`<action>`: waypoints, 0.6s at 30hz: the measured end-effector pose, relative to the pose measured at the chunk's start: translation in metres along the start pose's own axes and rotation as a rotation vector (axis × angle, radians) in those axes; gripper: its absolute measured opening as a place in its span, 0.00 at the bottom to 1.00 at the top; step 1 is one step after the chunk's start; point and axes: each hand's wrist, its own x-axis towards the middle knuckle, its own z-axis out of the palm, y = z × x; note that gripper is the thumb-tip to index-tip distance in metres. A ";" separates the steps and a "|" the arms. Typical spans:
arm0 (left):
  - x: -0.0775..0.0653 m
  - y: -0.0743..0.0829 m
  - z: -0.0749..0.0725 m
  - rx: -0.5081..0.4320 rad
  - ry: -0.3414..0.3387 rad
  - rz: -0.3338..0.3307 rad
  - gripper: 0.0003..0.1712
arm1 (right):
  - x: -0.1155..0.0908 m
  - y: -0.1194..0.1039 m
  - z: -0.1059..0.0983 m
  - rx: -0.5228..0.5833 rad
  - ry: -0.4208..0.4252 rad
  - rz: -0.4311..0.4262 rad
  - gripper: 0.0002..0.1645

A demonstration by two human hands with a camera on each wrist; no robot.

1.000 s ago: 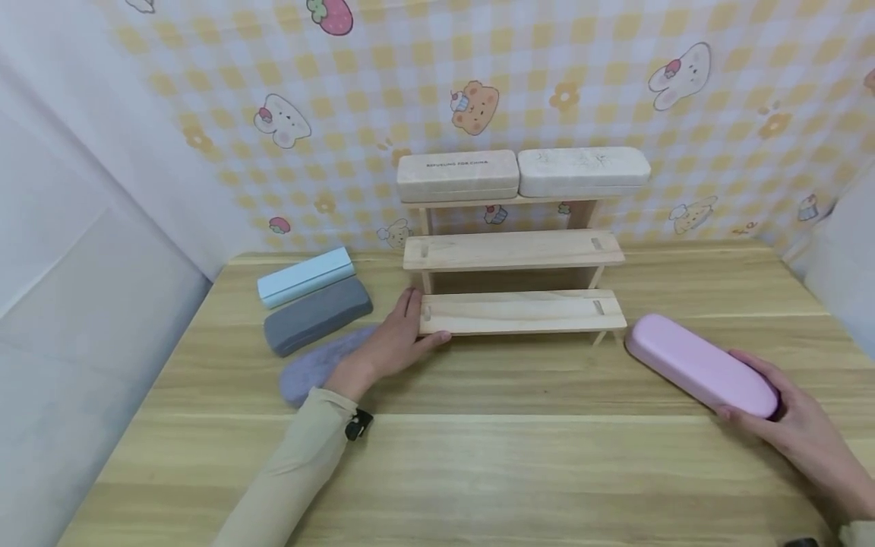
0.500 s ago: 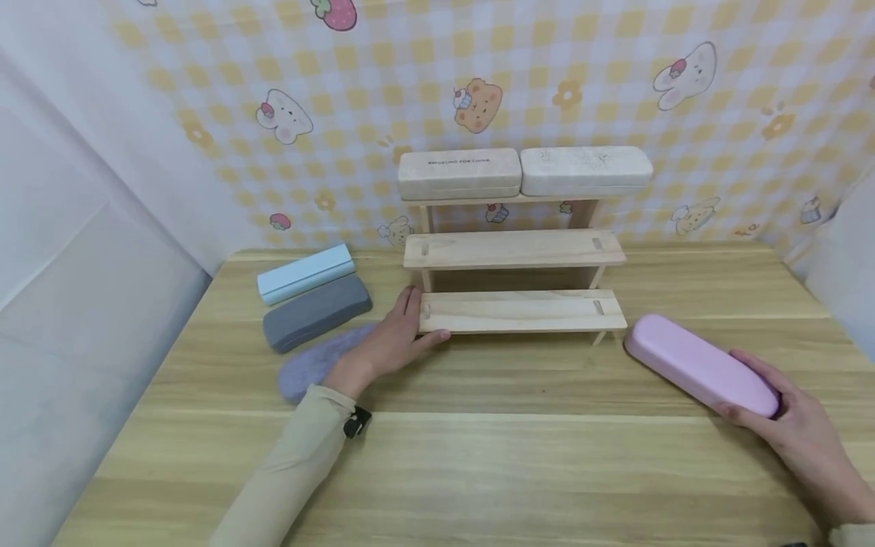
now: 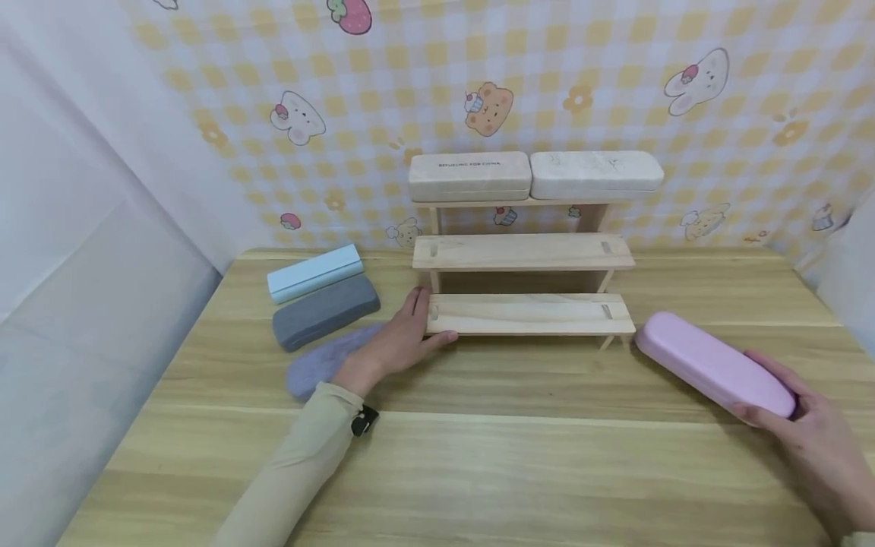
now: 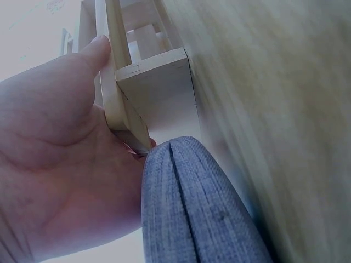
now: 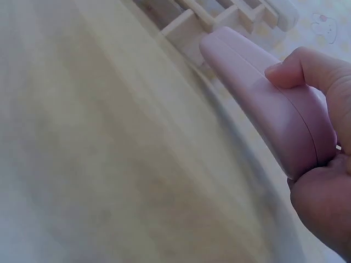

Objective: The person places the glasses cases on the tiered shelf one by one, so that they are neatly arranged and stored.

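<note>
In the head view my left hand [image 3: 394, 341] grips the left end of the lowest board of a three-tier wooden shelf [image 3: 526, 313]. Its thumb lies along the board's front edge, and the left wrist view has a fingertip showing under the board [image 4: 123, 115]. My right hand [image 3: 813, 437] holds the near end of a pink glasses case [image 3: 718, 361], thumb on one side and fingers on the other. That case slants beside the shelf's right end, close over the table. On the top tier, a beige glasses case [image 3: 470, 178] and a white glasses case [image 3: 596, 176] sit end to end.
Left of the shelf lie a light blue glasses case [image 3: 315, 273], a dark grey case [image 3: 326, 311] and a purple-grey fabric case [image 3: 321, 368], the last partly behind my left forearm. A yellow checked cloth [image 3: 383, 106] hangs behind the wooden table [image 3: 478, 479].
The whole head view has shifted slightly, moving the scene a little to the right. Both hands keep their holds, and the cases and shelf stay in place.
</note>
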 end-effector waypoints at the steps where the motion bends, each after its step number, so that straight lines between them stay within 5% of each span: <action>1: 0.000 0.000 0.000 0.002 0.002 0.001 0.54 | 0.001 -0.001 -0.001 0.024 0.007 -0.011 0.44; 4: 0.000 0.000 0.001 0.004 0.008 0.002 0.54 | 0.004 -0.002 -0.003 0.130 0.038 -0.064 0.44; 10: 0.001 0.000 0.001 0.008 0.011 0.003 0.54 | 0.014 -0.007 -0.013 0.564 0.038 -0.190 0.45; 18: 0.000 0.000 0.001 0.001 0.013 0.001 0.55 | 0.030 -0.028 -0.020 0.540 0.064 -0.278 0.45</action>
